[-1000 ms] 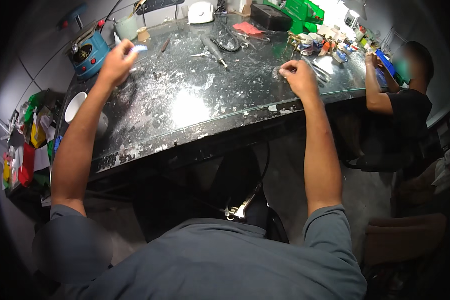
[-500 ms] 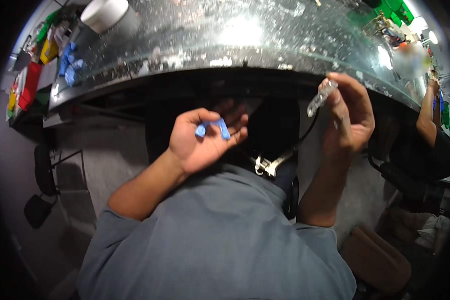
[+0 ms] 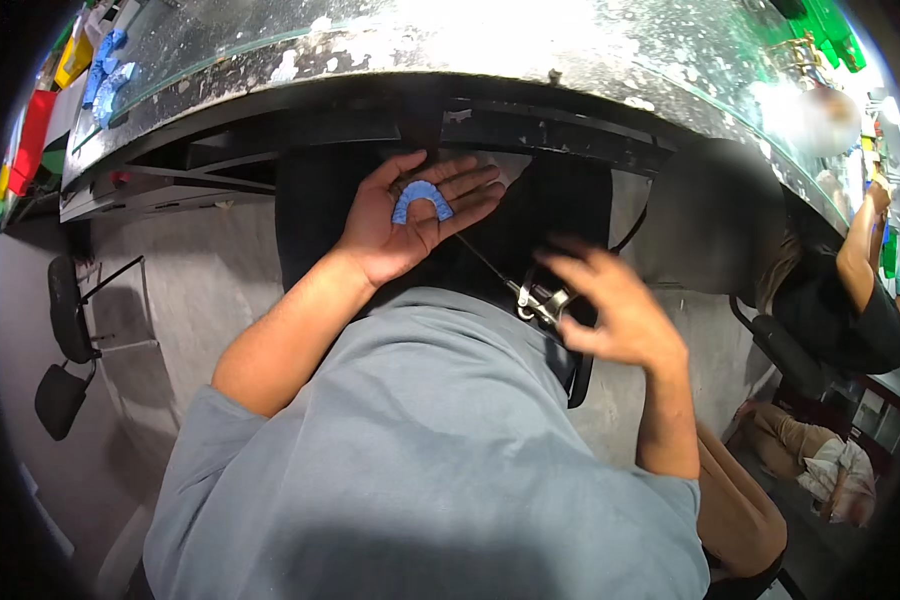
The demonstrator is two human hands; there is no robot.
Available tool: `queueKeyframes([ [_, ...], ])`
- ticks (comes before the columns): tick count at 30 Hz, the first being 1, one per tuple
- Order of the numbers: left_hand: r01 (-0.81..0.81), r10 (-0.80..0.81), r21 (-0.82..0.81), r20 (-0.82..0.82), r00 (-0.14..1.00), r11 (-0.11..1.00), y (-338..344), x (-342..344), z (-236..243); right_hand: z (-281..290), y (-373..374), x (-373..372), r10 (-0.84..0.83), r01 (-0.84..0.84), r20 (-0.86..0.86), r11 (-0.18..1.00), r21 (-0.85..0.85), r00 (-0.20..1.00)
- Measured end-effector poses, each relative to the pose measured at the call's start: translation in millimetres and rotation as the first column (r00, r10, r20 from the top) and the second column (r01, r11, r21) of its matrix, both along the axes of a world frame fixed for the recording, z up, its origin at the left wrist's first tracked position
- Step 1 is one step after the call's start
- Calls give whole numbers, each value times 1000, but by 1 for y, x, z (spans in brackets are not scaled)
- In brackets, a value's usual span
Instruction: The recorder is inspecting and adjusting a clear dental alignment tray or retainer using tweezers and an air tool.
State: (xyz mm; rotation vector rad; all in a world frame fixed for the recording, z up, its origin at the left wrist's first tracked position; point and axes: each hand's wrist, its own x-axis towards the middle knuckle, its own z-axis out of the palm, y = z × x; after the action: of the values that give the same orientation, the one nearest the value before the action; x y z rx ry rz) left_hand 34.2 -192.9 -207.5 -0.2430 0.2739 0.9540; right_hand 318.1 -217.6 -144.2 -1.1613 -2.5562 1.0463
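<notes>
Here, blue arch [image 3: 422, 189] crosswise on open left hand [image 3: 388, 240], ends bodyward; right hand [image 3: 622, 315] loosely open.

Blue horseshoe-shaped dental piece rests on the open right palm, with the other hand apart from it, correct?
Wrong hand: the head view shows the blue horseshoe-shaped dental piece on the open left palm, with the right hand apart from it.
</notes>
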Motion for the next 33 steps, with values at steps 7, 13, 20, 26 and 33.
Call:
queueKeyframes([
  [7,-60,65,35,-164,984,998,13,-3,-45,-43,-11,5,0,-22,254,996,83,967],
  [13,-149,90,-138,-359,929,979,25,-4,-71,-56,-5,-16,-148,141,29,974,180,988],
  [20,-210,163,-28,-536,829,977,24,-7,-88,-23,-2,-42,-289,290,-153,957,-13,945],
  [26,-174,144,-14,-497,856,985,25,-7,-93,-20,0,-55,-348,348,-59,937,-19,935],
  [33,-73,105,91,-427,898,993,24,-4,-87,-14,3,-59,-403,402,-7,912,-78,915],
])
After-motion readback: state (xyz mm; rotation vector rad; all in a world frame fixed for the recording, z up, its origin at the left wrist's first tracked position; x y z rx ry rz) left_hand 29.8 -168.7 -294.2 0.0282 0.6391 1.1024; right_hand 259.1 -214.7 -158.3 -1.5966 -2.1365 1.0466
